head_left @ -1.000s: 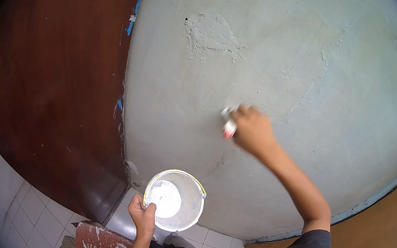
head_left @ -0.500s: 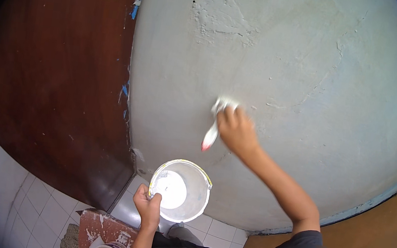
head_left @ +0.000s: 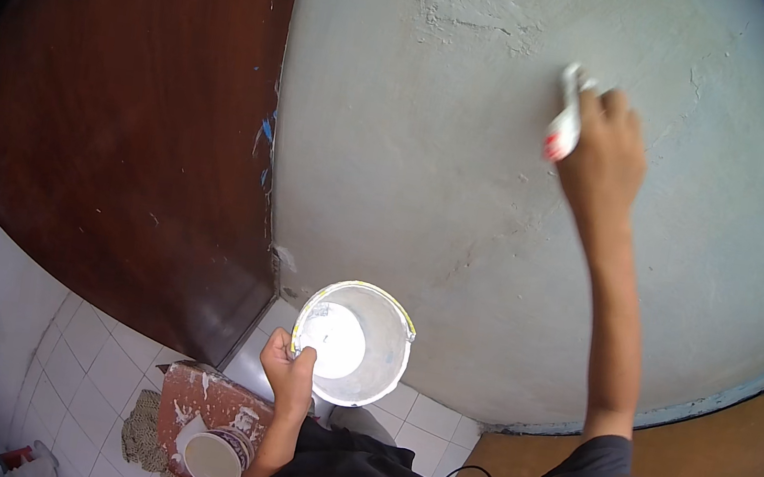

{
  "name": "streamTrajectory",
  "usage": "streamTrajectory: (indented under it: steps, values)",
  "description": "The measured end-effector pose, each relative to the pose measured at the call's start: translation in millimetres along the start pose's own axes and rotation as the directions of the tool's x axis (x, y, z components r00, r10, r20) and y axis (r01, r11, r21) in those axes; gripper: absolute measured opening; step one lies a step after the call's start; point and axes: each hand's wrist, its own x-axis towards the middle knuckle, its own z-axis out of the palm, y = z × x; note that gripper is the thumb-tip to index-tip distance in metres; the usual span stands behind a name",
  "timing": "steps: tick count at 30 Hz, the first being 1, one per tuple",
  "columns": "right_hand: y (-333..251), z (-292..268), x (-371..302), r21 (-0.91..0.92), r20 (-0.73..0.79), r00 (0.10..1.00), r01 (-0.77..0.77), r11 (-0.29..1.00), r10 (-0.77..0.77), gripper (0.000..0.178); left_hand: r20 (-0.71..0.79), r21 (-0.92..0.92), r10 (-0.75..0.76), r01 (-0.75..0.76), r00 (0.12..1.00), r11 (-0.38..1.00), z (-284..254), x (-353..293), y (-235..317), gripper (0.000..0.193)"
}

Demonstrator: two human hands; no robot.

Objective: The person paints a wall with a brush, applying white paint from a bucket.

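Note:
My right hand [head_left: 611,158] is raised to the grey wall [head_left: 469,163], its fingers closed round a paintbrush [head_left: 565,130]. The brush has a white handle with a red end that points down and to the left; its bristles are mostly hidden behind my hand. Lower down, my left hand [head_left: 289,373] grips the rim of a whitish plastic bucket [head_left: 384,350], thumb over the edge. White paint [head_left: 337,341] lies in the bottom of the bucket. Above and left of the brush, the wall has a rough, flaking patch [head_left: 475,5].
A dark brown wooden panel [head_left: 129,109] meets the wall at left, with blue flecks along the joint. Below left, a paint-spattered reddish stool [head_left: 212,395] bears a white tub [head_left: 216,458]. A knitted-looking cloth [head_left: 142,434] lies beside it on white floor tiles [head_left: 84,373].
My right hand has moved up and to the right across the wall with the paintbrush. My left hand still holds the bucket. The view has tipped slightly downward.

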Motion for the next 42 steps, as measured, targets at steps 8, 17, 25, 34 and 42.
streamTrajectory:
  steps: [8, 17, 25, 34, 42]
  values:
    - [-108, 45, -199, 0.361, 0.489, 0.852, -0.002, 0.933, -0.187, 0.02, -0.038, 0.01, 0.024, -0.023, 0.999, 1.0, -9, -2, -12, 0.03]
    - [-12, 4, -60, 0.211, 0.259, 0.964, -0.114, 0.971, 0.057, 0.049, -0.092, -0.001, 0.022, -0.022, 0.995, 1.0, -11, -10, -8, 0.027]
    - [-86, 51, -184, 0.32, 0.384, 0.905, 0.055, 0.946, -0.183, 0.039, -0.104, -0.011, -0.011, 0.009, 0.995, 1.0, 2, -18, -6, 0.027]
    - [-54, 54, -121, 0.487, 0.412, 0.91, -0.17, 0.857, -0.053, 0.031, -0.121, 0.045, 0.031, -0.026, 0.992, 0.999, -9, -30, 0, 0.021]
    - [-46, 66, -115, 0.305, 0.247, 0.966, -0.147, 0.941, 0.071, 0.044, -0.13, 0.043, 0.007, -0.001, 0.992, 0.999, -11, -35, 1, 0.017]
